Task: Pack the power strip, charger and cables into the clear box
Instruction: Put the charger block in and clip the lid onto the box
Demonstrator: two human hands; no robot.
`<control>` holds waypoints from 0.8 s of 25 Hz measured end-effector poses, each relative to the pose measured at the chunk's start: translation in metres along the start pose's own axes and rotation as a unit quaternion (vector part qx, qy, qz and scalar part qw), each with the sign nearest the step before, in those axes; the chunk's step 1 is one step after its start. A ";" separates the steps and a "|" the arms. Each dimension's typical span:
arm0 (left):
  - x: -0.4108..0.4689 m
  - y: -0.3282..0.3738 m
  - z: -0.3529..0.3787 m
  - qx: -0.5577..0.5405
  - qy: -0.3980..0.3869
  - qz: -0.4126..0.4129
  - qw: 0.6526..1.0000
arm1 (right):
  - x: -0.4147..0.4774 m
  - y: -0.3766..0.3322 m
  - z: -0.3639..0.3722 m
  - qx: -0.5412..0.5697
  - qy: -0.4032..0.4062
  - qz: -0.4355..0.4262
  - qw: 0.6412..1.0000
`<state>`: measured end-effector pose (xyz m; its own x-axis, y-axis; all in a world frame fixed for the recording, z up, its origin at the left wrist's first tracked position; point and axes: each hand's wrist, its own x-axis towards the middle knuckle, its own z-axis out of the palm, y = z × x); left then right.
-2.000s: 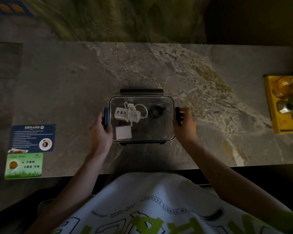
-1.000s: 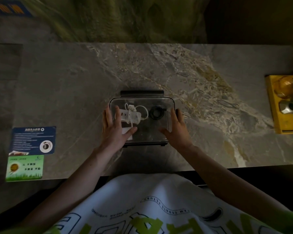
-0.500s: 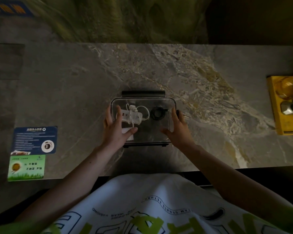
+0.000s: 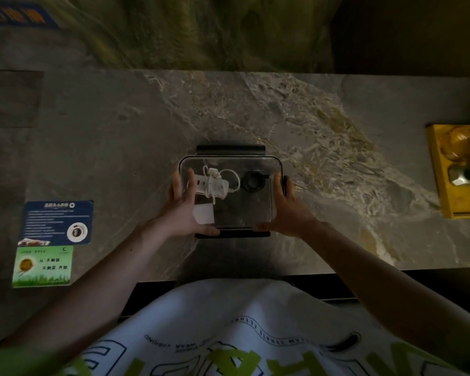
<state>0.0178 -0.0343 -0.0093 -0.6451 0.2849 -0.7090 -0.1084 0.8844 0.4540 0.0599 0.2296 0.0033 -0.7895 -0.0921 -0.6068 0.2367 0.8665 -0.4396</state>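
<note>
The clear box (image 4: 255,158) stands lidded in the middle of the marble table (image 4: 114,147). Through the lid I see a white power strip wrapped in white cable (image 4: 215,183), a black coiled cable (image 4: 253,181) and a white square charger (image 4: 203,213). My left hand (image 4: 181,210) grips the box's left side, fingers lying along the lid and thumb on the dark front latch (image 4: 236,234). On the right side my right hand (image 4: 288,210) holds it the same way, thumb at the latch. The dark rear latch (image 4: 229,150) sticks out behind.
A blue card (image 4: 56,222) and a green card (image 4: 42,265) lie at the table's left near the front edge. A yellow tray (image 4: 436,172) with a glass item stands at the far right. My white printed shirt fills the bottom.
Both hands went from the side latches onto the lid, then slid outward and down so the thumbs now rest on the front latch. The box has stayed in place.
</note>
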 end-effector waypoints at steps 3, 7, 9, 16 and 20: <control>-0.005 0.002 -0.003 0.014 -0.010 -0.001 1.000 | 0.002 0.001 0.000 -0.022 -0.026 -0.001 0.999; -0.007 0.001 -0.004 0.028 -0.008 0.014 0.999 | 0.004 0.002 0.002 -0.031 -0.021 0.003 0.999; -0.007 0.003 -0.005 0.039 -0.004 0.013 0.999 | 0.004 0.002 0.002 -0.036 -0.017 0.002 0.999; -0.008 0.006 -0.003 0.058 0.003 0.013 0.998 | 0.007 0.005 0.006 -0.063 -0.017 0.015 0.998; -0.009 0.005 -0.001 0.072 0.009 0.017 0.997 | 0.006 0.006 0.005 -0.069 -0.011 0.010 0.998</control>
<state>0.0220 -0.0328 0.0003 -0.6596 0.3095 -0.6849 0.0218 0.9188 0.3942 0.0596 0.2319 -0.0061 -0.7727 -0.0841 -0.6292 0.1705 0.9273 -0.3332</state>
